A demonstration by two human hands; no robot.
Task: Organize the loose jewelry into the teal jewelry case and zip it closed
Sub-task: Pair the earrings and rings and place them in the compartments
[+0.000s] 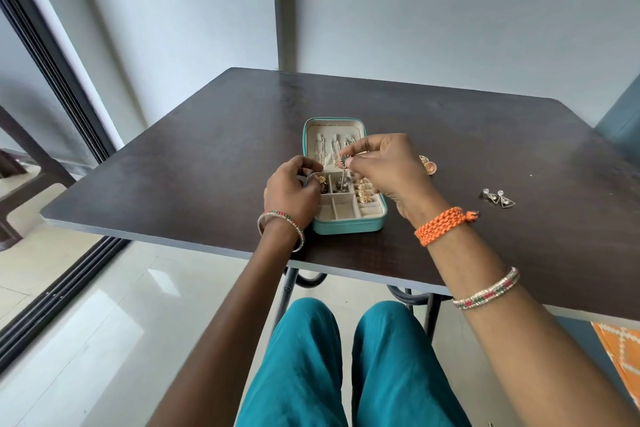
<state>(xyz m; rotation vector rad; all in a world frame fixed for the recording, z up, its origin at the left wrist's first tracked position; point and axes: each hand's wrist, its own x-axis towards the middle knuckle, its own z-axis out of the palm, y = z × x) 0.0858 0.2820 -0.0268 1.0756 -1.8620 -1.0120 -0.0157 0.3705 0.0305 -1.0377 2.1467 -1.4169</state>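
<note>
A: Logging largest first: dark wooden table (450, 156) fills mid-frame, its near edge crossing the lower half above teal-trousered knees.

B: Case position?

A: Teal jewelry case (346, 225) lies unzipped at the centre of the frame, on the table near that edge. Lid (332, 125) is folded back toward the top of the frame, with chains (320, 149) hanging against its cream lining. Tray compartments hold gold rings (363, 189) in the right-hand rolls and dark pieces at upper left.

B: Hands?

A: Left hand (291, 191) sits at the tray's left edge, fingers curled on the rim; whether it pinches anything small, cannot tell. Right hand (384, 163) is above the tray, thumb and fingertips pinching a dangling silver earring (344, 166) that hangs over the middle compartments.

B: Loose items?

A: Right of centre on the table: orange-gold earrings (428, 166) just beside the right hand; further right, a silver triangular pair (498, 198), well apart from the case.
</note>
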